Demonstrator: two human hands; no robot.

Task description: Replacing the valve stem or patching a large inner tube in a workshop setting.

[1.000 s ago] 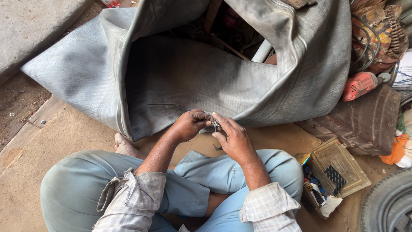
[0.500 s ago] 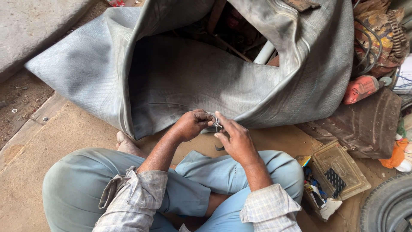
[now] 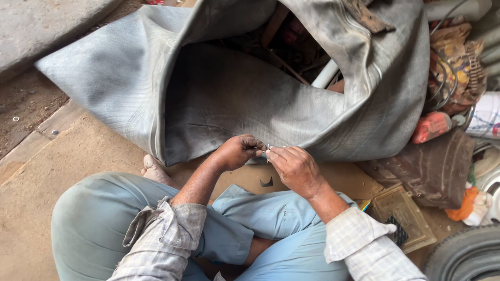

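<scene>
I sit cross-legged on the floor in pale blue trousers. A large grey rubber inner tube (image 3: 219,99) lies folded in front of me. My left hand (image 3: 237,152) and my right hand (image 3: 294,166) meet at the tube's lower edge. Both pinch a small thin metal piece (image 3: 267,149) between the fingertips. A small dark scrap (image 3: 266,182) lies on the floor just under the hands.
A shallow brown tray (image 3: 403,218) with small tools lies at my right knee. A dark worn bag (image 3: 432,169), an orange bottle (image 3: 431,126) and cluttered junk fill the right side. A tyre (image 3: 466,255) shows at bottom right. A concrete slab (image 3: 41,26) is at the far left.
The hands have stayed together at the tube's edge, with only small finger movement. The view has shifted slightly.
</scene>
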